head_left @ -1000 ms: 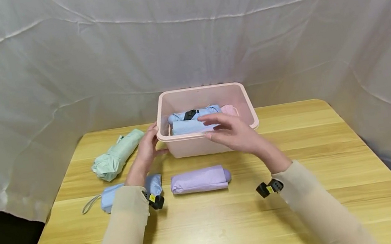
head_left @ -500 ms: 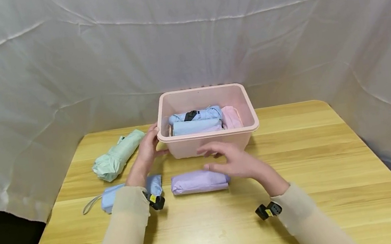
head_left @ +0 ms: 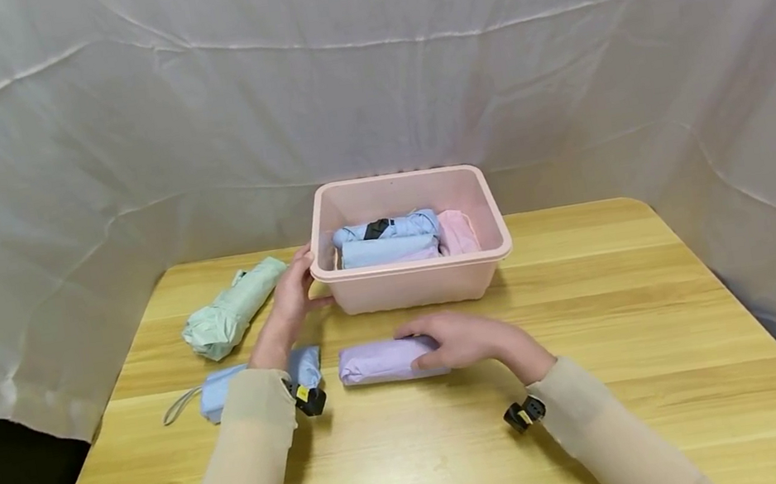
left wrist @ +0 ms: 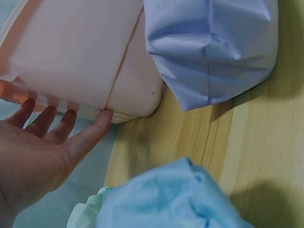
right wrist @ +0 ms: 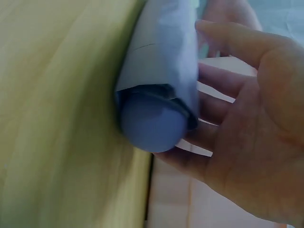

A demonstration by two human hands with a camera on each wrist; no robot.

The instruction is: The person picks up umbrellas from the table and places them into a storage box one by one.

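Now the tabletop (head_left: 594, 311) carries the pink bin (head_left: 415, 284), and the left hand (head_left: 290, 294) stays flat against its side, fingers straight. In front of it lies the purple umbrella (head_left: 383, 360); the right hand (head_left: 459, 340), above the bin a second ago, has dropped and curls around its handle end.

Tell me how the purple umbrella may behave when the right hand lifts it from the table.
The purple umbrella looks compact and probably stiff inside, so it should lift as one piece. Its loose fabric may slip in the right hand. Its round handle end suggests it could roll if released.
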